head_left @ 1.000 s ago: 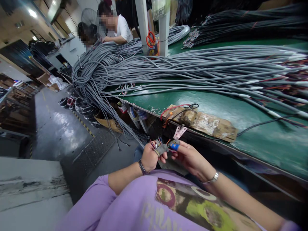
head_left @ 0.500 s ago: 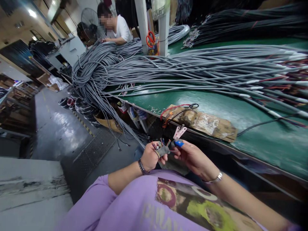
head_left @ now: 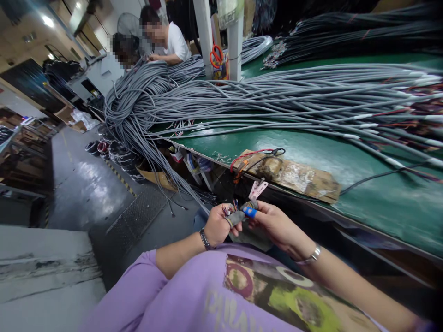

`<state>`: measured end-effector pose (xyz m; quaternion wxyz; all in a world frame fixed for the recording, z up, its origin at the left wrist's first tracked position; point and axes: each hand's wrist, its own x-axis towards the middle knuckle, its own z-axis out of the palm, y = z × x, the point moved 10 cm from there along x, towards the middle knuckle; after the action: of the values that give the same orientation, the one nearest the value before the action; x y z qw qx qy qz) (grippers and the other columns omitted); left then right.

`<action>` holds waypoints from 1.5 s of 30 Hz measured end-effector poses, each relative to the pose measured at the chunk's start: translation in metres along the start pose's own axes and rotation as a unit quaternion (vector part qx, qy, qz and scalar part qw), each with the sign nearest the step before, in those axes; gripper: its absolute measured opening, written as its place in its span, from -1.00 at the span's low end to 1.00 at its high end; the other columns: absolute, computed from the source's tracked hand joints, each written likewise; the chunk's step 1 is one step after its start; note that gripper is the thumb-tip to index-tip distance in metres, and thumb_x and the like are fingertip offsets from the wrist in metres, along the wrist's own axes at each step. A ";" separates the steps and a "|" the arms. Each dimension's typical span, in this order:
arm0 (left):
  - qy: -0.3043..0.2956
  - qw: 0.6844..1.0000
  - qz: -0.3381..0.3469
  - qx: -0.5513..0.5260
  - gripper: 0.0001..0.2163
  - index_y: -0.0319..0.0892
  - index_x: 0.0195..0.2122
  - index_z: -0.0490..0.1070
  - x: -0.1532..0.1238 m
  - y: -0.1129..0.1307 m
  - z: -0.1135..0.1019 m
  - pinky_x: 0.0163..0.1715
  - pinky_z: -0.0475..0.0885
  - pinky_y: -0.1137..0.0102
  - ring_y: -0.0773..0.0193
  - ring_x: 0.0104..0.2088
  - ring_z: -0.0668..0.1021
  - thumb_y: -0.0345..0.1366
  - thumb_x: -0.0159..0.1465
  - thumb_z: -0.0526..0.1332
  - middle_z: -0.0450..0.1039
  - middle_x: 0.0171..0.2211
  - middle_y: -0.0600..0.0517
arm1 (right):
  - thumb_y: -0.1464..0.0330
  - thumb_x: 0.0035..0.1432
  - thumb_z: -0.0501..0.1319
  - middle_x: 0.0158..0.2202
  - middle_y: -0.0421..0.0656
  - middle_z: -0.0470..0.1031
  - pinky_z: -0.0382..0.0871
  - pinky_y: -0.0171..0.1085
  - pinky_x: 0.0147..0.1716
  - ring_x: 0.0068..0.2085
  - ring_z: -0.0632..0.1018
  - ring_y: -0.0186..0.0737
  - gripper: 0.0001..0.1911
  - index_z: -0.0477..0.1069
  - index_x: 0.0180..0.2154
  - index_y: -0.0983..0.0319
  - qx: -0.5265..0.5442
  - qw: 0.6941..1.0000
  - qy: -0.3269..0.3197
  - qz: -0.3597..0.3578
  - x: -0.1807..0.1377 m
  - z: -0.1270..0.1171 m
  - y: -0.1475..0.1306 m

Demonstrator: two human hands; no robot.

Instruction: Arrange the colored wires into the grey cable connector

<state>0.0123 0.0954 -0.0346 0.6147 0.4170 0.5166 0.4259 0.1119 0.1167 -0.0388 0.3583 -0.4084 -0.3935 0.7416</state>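
My left hand (head_left: pixel 216 226) and right hand (head_left: pixel 273 226) pinch the cable end (head_left: pixel 236 213); loose grip could let thin wires slip free.

Grey cable heap (head_left: pixel 214 99), taped cardboard (head_left: pixel 294 175), orange scissors (head_left: pixel 217 55) on green bench (head_left: pixel 380 203)

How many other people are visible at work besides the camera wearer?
2. A person in a white T-shirt sits at the far end of the green worktable, behind the grey cable heap; a second person is beside them, mostly hidden. Others may be out of sight.
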 end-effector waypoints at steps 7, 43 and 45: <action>0.017 1.000 0.024 -0.006 -0.58 -0.24 -0.58 0.28 0.001 0.002 -0.002 -0.74 0.17 0.55 0.48 -0.75 0.33 0.04 0.08 0.30 0.35 -0.69 0.08 | 0.10 -0.21 0.46 -0.57 -0.21 0.43 0.17 -0.31 -0.49 -0.52 0.31 -0.37 -0.60 0.45 -0.48 0.26 0.017 1.000 -0.022 0.003 -0.002 0.002 0.003; -0.001 1.000 -0.002 0.004 -0.60 -0.23 -0.55 0.30 0.003 -0.005 -0.002 -0.74 0.18 0.54 0.48 -0.75 0.32 0.03 0.06 0.32 0.35 -0.68 0.09 | 0.10 -0.26 0.48 -0.53 -0.22 0.41 0.23 -0.30 -0.50 -0.53 0.32 -0.37 -0.59 0.45 -0.47 0.25 0.024 1.000 0.007 0.013 0.001 0.004 -0.001; -0.002 1.000 0.000 0.008 -0.60 -0.23 -0.55 0.30 0.003 -0.006 -0.003 -0.73 0.19 0.54 0.48 -0.75 0.33 0.03 0.06 0.32 0.36 -0.68 0.09 | 0.10 -0.26 0.48 -0.52 -0.21 0.43 0.22 -0.31 -0.50 -0.52 0.33 -0.36 -0.59 0.48 -0.46 0.26 0.017 1.000 0.011 0.005 0.003 0.002 0.000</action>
<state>0.0106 0.0967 -0.0412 0.6125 0.4230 0.5188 0.4205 0.1091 0.1182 -0.0390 0.3658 -0.4125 -0.3742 0.7457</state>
